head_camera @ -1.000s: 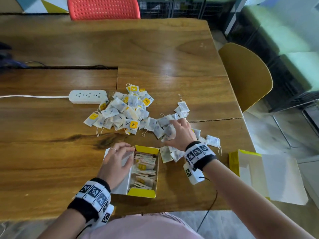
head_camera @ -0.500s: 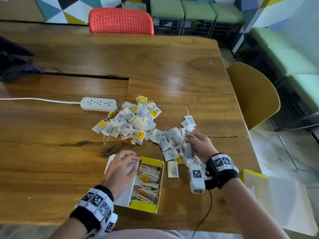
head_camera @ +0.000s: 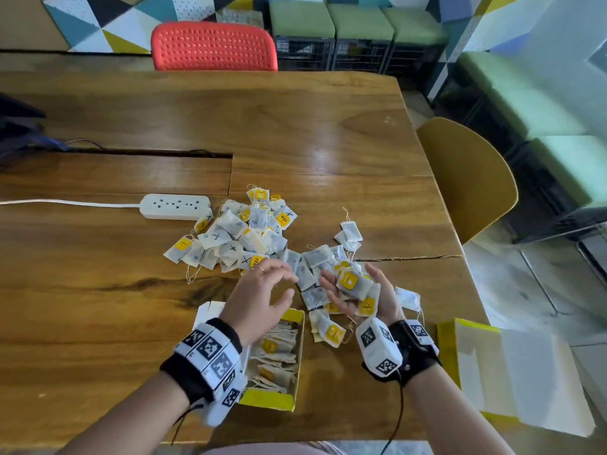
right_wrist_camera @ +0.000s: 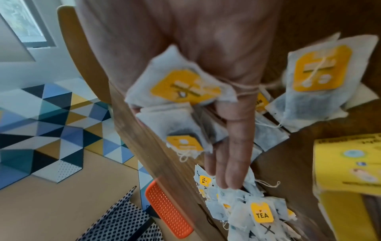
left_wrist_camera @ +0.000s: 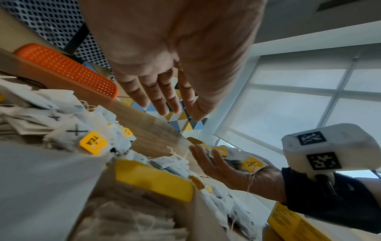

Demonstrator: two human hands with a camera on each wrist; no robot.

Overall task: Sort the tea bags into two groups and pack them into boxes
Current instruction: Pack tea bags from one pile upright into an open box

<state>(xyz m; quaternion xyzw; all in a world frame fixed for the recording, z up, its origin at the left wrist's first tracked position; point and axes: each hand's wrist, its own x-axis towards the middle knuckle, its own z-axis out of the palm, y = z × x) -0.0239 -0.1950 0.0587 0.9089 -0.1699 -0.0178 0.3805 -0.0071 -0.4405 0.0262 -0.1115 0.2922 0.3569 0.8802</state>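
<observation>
1. Right hand (head_camera: 356, 295), palm up, cradles a small heap of tea bags (head_camera: 353, 284); fingers (right_wrist_camera: 228, 163) nearly straight, not clamped.
2. Left hand (head_camera: 259, 298) hovers empty, fingers (left_wrist_camera: 163, 97) apart, above the open box (head_camera: 279, 354).
3. Risk: bags could slide off the flat palm; trailing strings may snag.
4. Main pile (head_camera: 236, 238) on bench (head_camera: 98, 307) at 12 o'clock; second box (head_camera: 512, 372) at 3 o'clock.
5. Power strip (head_camera: 175, 206) borders the pile at 10 o'clock.
</observation>
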